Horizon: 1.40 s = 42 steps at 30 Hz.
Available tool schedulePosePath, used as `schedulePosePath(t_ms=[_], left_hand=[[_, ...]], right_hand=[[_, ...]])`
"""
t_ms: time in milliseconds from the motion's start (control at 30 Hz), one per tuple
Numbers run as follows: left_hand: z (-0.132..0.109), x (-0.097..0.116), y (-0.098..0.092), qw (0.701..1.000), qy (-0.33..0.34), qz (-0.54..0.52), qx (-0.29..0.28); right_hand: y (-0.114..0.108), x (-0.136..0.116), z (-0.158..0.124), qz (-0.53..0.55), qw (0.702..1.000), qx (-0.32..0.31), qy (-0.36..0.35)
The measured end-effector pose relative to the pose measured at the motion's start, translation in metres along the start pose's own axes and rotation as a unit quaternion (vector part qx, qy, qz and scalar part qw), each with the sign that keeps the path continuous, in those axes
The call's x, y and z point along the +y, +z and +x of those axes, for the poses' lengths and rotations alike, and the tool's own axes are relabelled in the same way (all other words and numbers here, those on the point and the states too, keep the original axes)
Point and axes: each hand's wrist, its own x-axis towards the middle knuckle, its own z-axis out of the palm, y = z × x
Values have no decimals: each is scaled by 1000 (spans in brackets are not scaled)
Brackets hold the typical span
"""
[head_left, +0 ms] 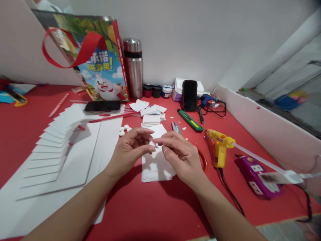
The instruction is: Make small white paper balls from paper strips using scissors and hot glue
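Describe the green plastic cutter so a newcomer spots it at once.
On the red tabletop, find the black rectangular handheld device at the back, right of centre. Just in front lies the long green plastic cutter, slanting toward the yellow plastic glue gun. Its yellow patch and wider body distinguish it from the slim dark stick beside it.

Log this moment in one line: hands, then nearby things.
left hand: at white piece | right hand: at same piece | beneath: paper stack | nearby: glue gun, cutter

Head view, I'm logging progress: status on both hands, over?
Left hand, right hand both at small white piece; exact hold unclear. White sheets beneath. Scissors partly hidden.
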Motion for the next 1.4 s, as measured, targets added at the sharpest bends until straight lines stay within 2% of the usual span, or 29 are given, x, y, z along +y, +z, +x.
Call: schedulePosePath(t_ms=[133, 300, 533, 733, 933, 1000, 1067, 1200, 1300, 1400], left_hand=[[0, 0, 0, 1000, 1, -1, 0], [1, 1, 1, 1000, 3, 3, 4], [2, 1, -1, 1000, -23, 10, 14], [1, 0, -1, 1000, -20, 18, 10], [1, -3, -2, 1000, -13, 13, 18], [1, -3, -3, 1000, -5, 10, 23], [0, -2, -4, 1000, 8, 12, 26], [-1, -1, -3, 998, 46, 44, 28], [-1, 1, -2, 996, 65, 62, 23], [-1, 2, 0, 996, 68, 63, 18]], right_hand=[[2, -1, -1, -3, 1000, -4, -7], [2, 2, 1, 50, 997, -23, 51], [7, 2, -5, -52, 997, -19, -52], [4, 3, -3, -38, 998, -30, -47], [2, 1, -3, -7, 998, -12, -65], [2, 2, -3, 32, 999, -8, -30], [1, 4, -3, 113, 993, 1, 37], [2, 10, -1, 305, 934, 34, 182], [3, 10, 2, 339, 909, 55, 235], [1, 9, 5, 316, 910, 92, 251]])
